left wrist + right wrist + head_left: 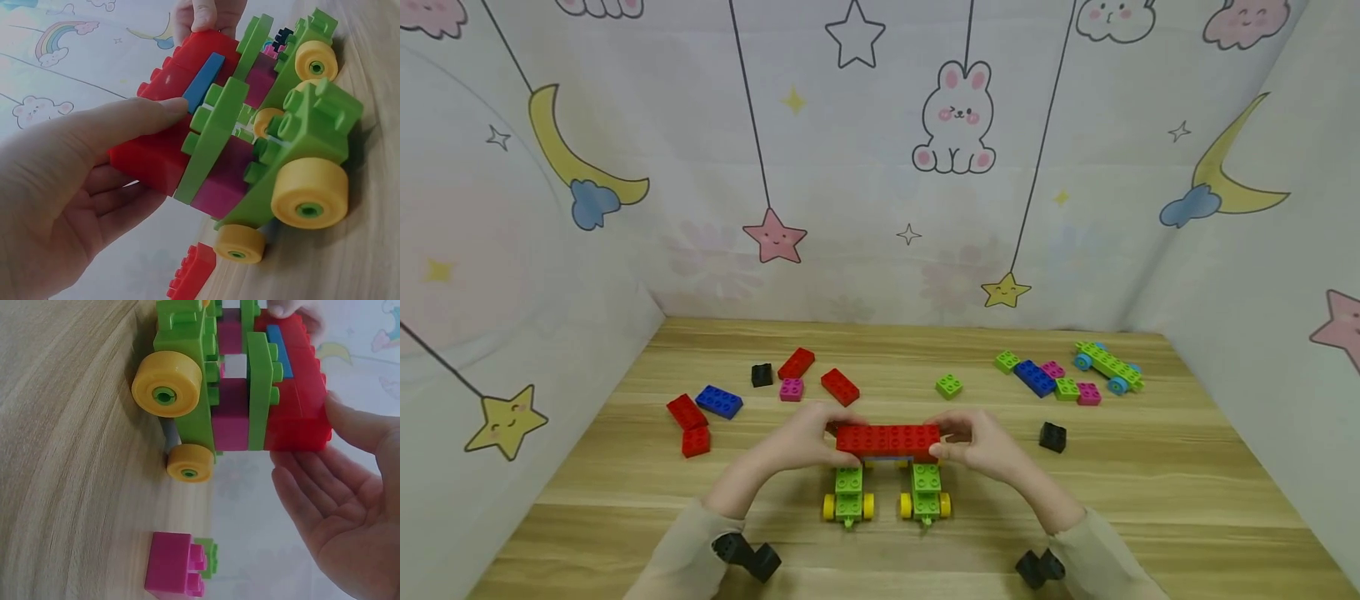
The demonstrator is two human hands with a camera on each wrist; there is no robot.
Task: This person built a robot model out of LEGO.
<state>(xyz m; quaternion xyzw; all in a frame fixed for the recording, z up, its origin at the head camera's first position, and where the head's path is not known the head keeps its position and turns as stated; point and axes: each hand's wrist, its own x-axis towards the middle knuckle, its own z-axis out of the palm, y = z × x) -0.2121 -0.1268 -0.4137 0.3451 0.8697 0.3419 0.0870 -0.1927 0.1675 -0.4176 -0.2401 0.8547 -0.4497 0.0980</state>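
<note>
My left hand grips the left end of a row of red toy building bricks, its thumb in front and fingers behind. At the other end, my right hand holds the row between thumb and fingers. The row spans two green wheeled bases with yellow wheels, standing side by side. Between base and red row, each side has a magenta brick and a green brick. A blue piece shows under the red row, between the two green stacks.
Loose red bricks, a blue brick and a black piece lie back left. Back right are a green wheeled base with blue wheels, another blue brick and several small bricks. A black piece lies right of my right hand.
</note>
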